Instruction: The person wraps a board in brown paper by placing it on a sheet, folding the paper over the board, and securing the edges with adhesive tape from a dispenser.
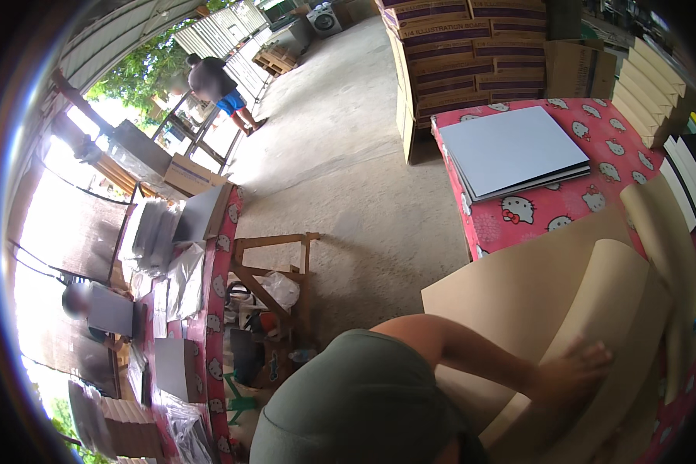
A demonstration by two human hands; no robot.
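Observation:
My left arm, in a dark green sleeve, reaches across to the right from the lower middle. My left hand lies on a large sheet of brown paper, palm down with its slightly blurred fingers apart. Beneath and around the hand the paper bends up into a broad curl. The sheet covers the near part of a table with a pink patterned cover. Farther back on that cover is a stack of white boards with dark layers under the top one. My right hand is out of the picture.
Brown paper rolls and folded card strips line the table's right side. Stacked cartons rise behind it. To the left, another table holds plastic-wrapped packs; a person works there. Another person stands farther off.

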